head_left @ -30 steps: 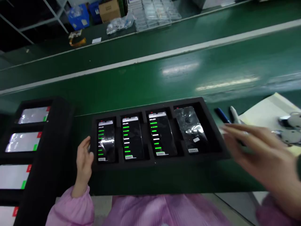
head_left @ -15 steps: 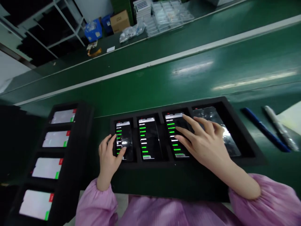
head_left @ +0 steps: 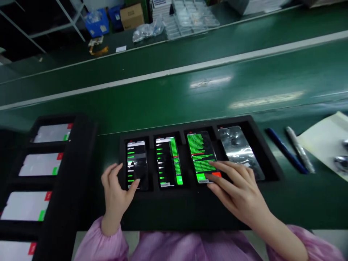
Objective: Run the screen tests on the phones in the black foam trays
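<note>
A black foam tray (head_left: 152, 194) in front of me holds several smartphones in a row. My left hand (head_left: 116, 190) is open at the leftmost smartphone (head_left: 137, 165), thumb over its screen and fingers at its left edge. That screen shows a short list with green lines. Beside it, the second smartphone (head_left: 165, 159) shows a list with a strip of green text at its right. My right hand (head_left: 236, 185) is open, fingers over the lower part of the third smartphone (head_left: 199, 148), which shows dense green text. The rightmost smartphone (head_left: 240, 145) has a dark, glossy screen.
At the left, a second black foam tray (head_left: 67, 177) holds several phones with white screens. A blue pen (head_left: 286, 150), a silver pen (head_left: 300, 148) and a paper sheet (head_left: 320, 136) lie at the right. Across the bench stand a blue bin (head_left: 96, 23) and a cardboard box (head_left: 132, 16).
The third phone's list has given way to dense green text, and the second phone's screen is changing too. My right hand has moved down the third phone. The view has shifted right.
</note>
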`<state>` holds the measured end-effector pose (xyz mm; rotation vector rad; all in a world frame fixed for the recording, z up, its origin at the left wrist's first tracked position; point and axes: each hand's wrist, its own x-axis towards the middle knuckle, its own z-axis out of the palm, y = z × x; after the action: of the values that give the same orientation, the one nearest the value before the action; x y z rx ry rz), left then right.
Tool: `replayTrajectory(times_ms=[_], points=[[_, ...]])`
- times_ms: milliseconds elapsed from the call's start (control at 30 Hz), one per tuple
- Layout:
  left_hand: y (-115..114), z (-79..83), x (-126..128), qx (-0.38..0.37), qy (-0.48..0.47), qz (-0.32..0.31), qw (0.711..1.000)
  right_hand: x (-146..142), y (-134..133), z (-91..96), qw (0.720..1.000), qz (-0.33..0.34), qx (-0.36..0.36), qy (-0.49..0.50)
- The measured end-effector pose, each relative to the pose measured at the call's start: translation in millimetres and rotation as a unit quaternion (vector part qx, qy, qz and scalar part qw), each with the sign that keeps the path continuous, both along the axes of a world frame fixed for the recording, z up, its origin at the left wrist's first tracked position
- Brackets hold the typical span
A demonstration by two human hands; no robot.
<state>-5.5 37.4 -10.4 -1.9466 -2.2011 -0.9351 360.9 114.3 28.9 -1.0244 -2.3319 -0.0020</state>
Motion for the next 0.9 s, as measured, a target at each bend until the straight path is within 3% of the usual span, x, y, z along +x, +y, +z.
replayTrajectory(times_ms=[100, 200, 367, 433, 533, 633, 700, 767, 900], points=[[-22.1, -5.0, 1.1, 0.012, 0.016, -0.025, 0.999, 3.3, -15.7, -7.0, 0.999, -0.007, -0.037, -0.01], [-43.2, -4.8, -1.8, -0.005, 0.049, -0.053, 0.997, -15.4, -21.1, -11.0, 0.997, -0.043, -0.056, 0.0], [-61.2, -0.2, -7.8, -0.043, 0.085, -0.078, 0.992, -72.7, -17.6, -17.3, 0.996, 0.069, -0.061, 0.001], [-63.6, -0.4, -7.0, -0.063, 0.098, -0.064, 0.991, -87.7, -17.2, -19.2, 0.995, 0.079, -0.059, -0.015], [-66.8, -1.3, -4.0, -0.105, 0.113, -0.045, 0.987, -87.2, -23.4, -15.1, 0.997, 0.041, -0.064, 0.0], [-69.8, 0.5, -4.7, -0.091, 0.063, -0.029, 0.993, -70.3, -38.6, -6.0, 0.995, -0.057, -0.085, -0.014], [-66.4, 3.2, -8.7, -0.075, 0.038, -0.034, 0.996, -62.1, -49.3, -3.4, 0.989, -0.113, -0.083, -0.044], [-53.6, 6.4, -13.7, -0.092, 0.054, -0.062, 0.992, -61.6, -54.1, -6.0, 0.986, -0.126, -0.074, -0.079], [1.2, 12.9, -20.3, -0.148, 0.085, -0.072, 0.983, -81.1, -31.2, -18.3, 0.98, -0.142, -0.069, -0.122]])
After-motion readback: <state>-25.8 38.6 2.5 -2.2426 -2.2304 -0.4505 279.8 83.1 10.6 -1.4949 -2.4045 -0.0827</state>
